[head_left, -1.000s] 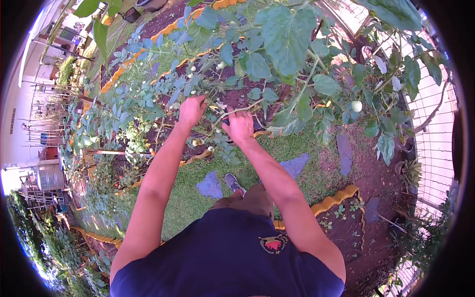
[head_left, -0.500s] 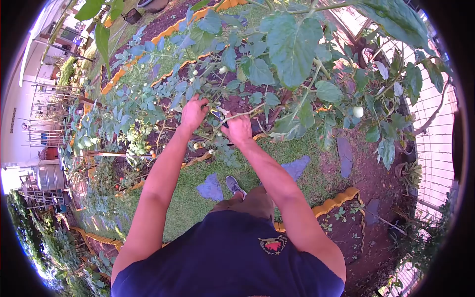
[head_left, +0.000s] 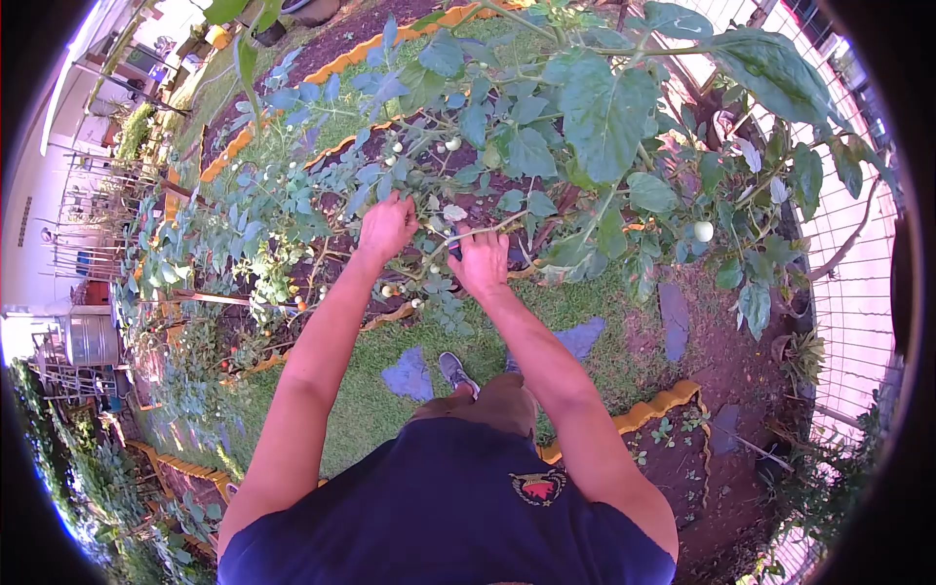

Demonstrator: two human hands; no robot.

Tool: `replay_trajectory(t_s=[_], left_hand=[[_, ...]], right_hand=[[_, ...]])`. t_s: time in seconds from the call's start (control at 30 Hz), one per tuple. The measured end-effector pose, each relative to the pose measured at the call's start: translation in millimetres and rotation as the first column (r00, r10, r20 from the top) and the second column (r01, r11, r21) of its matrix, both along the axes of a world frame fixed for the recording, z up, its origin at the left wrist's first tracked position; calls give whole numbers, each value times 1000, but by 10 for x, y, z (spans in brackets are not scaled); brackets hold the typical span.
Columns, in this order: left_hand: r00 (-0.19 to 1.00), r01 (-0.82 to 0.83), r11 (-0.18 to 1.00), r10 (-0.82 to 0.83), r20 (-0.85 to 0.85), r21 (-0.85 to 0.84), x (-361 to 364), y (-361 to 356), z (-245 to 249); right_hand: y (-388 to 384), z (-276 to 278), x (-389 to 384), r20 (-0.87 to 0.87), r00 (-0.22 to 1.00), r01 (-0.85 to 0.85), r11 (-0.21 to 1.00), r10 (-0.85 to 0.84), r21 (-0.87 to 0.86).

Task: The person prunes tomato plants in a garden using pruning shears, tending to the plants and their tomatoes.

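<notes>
Both hands at the tomato plant [head_left: 527, 152]

The left hand [head_left: 388, 226] is curled shut in the plant's lower foliage, and leaves hide what it pinches. The right hand [head_left: 483, 259], just beside it, is closed round a small dark object [head_left: 453, 251] against a pale stem [head_left: 490, 230] – I cannot tell what the object is. Green tomatoes [head_left: 452, 143] hang above the hands, and another tomato [head_left: 703, 231] sits on the plant's far right. Grass [head_left: 390, 327] lies under the plant.
</notes>
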State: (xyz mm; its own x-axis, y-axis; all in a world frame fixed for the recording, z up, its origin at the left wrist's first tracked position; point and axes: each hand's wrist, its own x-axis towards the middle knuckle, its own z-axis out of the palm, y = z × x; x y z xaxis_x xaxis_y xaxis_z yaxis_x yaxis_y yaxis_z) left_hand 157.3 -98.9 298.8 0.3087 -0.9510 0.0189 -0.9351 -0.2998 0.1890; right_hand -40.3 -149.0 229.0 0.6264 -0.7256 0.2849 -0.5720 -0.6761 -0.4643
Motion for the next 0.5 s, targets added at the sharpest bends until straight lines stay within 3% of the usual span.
replay_trajectory(t_s=[0.07, 0.17, 0.27, 0.5], left_hand=[[991, 78, 996, -72, 116, -48, 76, 21, -101], [995, 43, 998, -48, 93, 45, 47, 5, -64], [999, 26, 1000, -25, -45, 6, 18, 17, -72], [983, 162, 985, -156, 101, -54, -215, 96, -9]], right_hand=[[-5, -49, -75, -24, 1000, -1, 999, 2, 50], [9, -23, -168, -85, 996, 8, 995, 0, 99], [28, 0, -209, -85, 996, 23, 994, -14, 108], [17, 3, -233, -15, 999, 52, 995, -51, 81]])
